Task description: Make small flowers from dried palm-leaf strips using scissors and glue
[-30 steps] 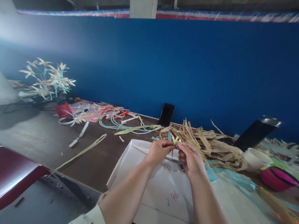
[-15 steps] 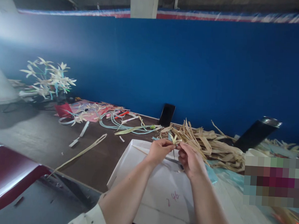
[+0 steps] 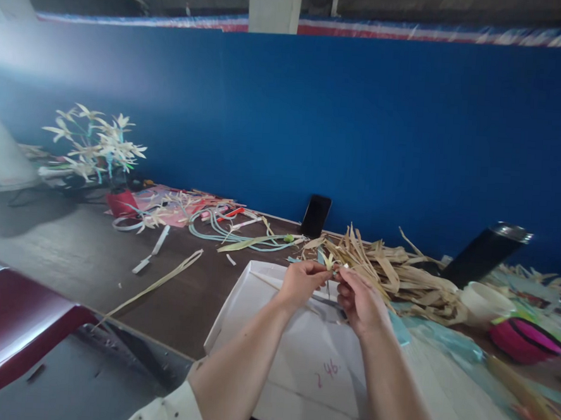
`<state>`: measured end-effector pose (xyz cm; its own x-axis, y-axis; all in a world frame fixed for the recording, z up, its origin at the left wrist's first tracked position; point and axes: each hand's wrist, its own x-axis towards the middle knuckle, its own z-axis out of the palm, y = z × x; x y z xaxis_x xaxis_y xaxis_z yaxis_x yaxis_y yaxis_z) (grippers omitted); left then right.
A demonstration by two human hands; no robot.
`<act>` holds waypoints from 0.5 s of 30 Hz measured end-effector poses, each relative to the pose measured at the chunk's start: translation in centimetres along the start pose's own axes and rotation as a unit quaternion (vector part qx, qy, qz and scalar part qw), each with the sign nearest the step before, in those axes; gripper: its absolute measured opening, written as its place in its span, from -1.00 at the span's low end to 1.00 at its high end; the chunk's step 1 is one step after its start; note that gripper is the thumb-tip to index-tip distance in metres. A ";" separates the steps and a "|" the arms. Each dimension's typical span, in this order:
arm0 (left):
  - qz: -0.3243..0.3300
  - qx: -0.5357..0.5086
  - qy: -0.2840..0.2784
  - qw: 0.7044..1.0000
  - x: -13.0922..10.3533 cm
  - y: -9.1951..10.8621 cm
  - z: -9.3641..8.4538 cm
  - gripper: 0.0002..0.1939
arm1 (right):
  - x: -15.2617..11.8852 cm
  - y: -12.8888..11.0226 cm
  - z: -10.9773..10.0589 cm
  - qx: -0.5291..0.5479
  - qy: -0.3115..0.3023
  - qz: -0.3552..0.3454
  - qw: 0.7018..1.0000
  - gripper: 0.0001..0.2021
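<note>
Over the far part of a white box lid [image 3: 294, 363], both my hands meet around a small pale flower [image 3: 328, 261] that looks made of dried leaf strips. My left hand [image 3: 302, 282] pinches it from the left between thumb and fingertips. From the other side my right hand [image 3: 358, 297] is closed, its thumb and forefinger pressed together at the flower's base. A thin dark stem hangs down below the fingertips. What exactly lies between the right fingertips is too small to make out.
Dried husk leaves [image 3: 386, 267] lie behind my right hand, near a black flask [image 3: 487, 254] and a white cup [image 3: 486, 304]. A phone [image 3: 315, 215] leans on the blue partition. Leftward are pale blue cords [image 3: 207, 231], a folded strip [image 3: 157, 285] and a flower arrangement [image 3: 99, 145].
The whole view has shifted slightly. My hands stay together at the small flower, with barely any visible change in their grip.
</note>
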<state>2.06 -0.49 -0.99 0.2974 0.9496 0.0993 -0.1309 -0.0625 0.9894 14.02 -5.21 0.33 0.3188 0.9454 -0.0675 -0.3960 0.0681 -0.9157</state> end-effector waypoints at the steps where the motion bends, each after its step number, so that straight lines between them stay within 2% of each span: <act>1: -0.001 -0.004 -0.004 1.000 0.0 0.0 0.0 -0.71 | 0.0 0.0 0.0 -0.004 0.003 -0.001 1.000 -0.73; 6: 0.000 -0.022 -0.020 1.000 -0.1 0.1 0.1 -0.68 | 0.1 0.2 0.0 -0.027 0.020 -0.008 0.999 -0.71; 15: -0.005 -0.012 -0.013 1.000 0.1 -0.3 0.0 -0.65 | 0.1 0.3 -0.1 -0.025 0.017 -0.009 1.000 -0.74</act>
<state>2.17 -0.37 -1.26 0.3236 0.9417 0.0922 -0.1507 -0.0450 0.9876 14.00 -5.08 0.04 0.3557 0.9324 -0.0635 -0.3471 0.0687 -0.9353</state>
